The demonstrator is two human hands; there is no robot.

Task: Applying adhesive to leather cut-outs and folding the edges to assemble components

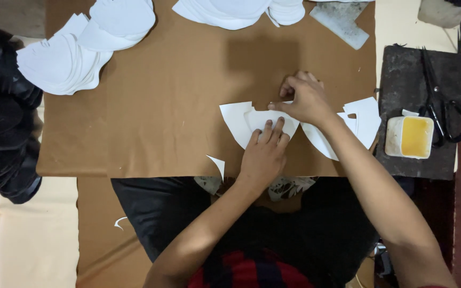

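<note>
Surface (161,106), covered in brown paper, carried everything; white cut pieces were stacked at its far left (65,58) and far edge (230,10). A dark slab (401,133) at right held scissors (438,106) and a small tub of yellow glue (411,137). The white shaped piece (238,120) lay near the front edge. Left hand (265,154) pressed flat on it, fingers spread narrow. Right hand (305,98) pinched its top edge with thumb and forefinger. Risks, as I judged: piece could have slipped under uneven pressure and creased or torn at the notch; right forearm sat close to the glue tub and loose pieces (366,120), so a sweep might have smeared them. Small offcut (217,162) near the edge could have fallen.
</note>
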